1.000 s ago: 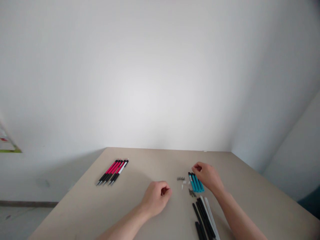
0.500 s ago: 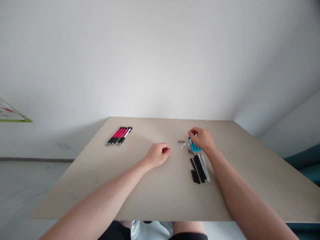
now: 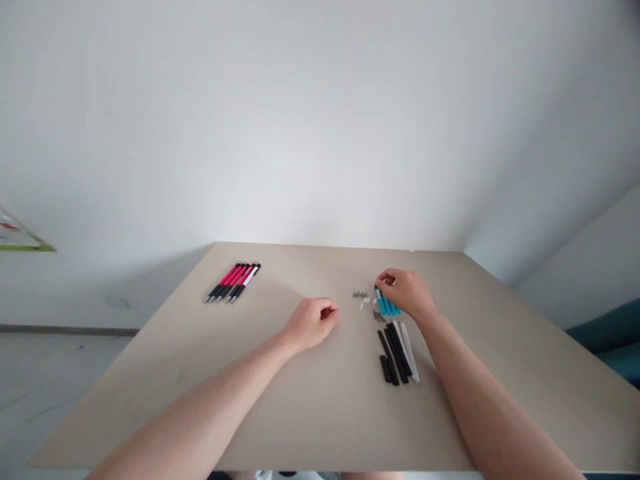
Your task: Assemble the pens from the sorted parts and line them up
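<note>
My left hand [image 3: 311, 324] rests on the table at the centre, fingers curled together. Whatever they hold, if anything, is hidden. My right hand [image 3: 406, 291] is over a row of teal pen barrels [image 3: 385, 304], its thumb and forefinger pinched at the far end of the leftmost barrel. Part of the row is hidden beneath this hand. Small metal pieces [image 3: 360, 294] and tiny white parts [image 3: 365, 302] lie left of the barrels. Below them are grey clips [image 3: 379, 316], then black tubes [image 3: 395, 353] and thin white refills [image 3: 409, 350].
Several pens with pink and black barrels [image 3: 229, 283], one of them partly white [image 3: 247, 280], lie side by side at the table's far left. The beige table [image 3: 300, 420] meets a white wall [image 3: 320, 120]. Teal fabric [image 3: 607, 337] hangs at the right.
The view has tilted up slightly, so everything sits lower in the picture. My right hand's fingertips have come a little closer to the leftmost teal barrel. My left hand stays in place.
</note>
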Available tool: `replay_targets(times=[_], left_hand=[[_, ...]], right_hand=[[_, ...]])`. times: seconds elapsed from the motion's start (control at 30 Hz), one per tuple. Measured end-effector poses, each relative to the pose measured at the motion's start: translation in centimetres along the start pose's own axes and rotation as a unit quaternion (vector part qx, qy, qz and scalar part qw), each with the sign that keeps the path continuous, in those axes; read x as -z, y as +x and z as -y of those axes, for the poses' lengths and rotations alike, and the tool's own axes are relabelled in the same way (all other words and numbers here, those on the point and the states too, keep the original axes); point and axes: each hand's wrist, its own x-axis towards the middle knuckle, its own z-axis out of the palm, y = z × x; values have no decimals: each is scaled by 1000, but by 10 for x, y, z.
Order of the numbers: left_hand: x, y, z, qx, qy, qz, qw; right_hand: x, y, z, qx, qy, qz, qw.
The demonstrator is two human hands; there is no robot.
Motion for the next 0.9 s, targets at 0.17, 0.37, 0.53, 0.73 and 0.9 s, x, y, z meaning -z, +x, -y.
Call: replay_targets(times=[0.17, 0.37, 0.53, 0.73, 0.9], left_hand=[[0, 0, 1, 1, -3, -2, 1000], [-1, 0, 1, 5, -5, -5, 1000], [-1, 0, -1, 7, -2, -7, 1000], [1, -1, -3, 11, -3, -2, 1000], [1, -1, -2, 14, -1, -3, 1000]], right_hand=[[1, 0, -2, -11, -10, 26, 1000], [5, 1, -7, -82, -33, 3, 996], [8, 1, -18, -120, -51, 9, 991], [7, 1, -18, -127, -47, 32, 990], [5, 3, -22, -135, -52, 40, 989]])
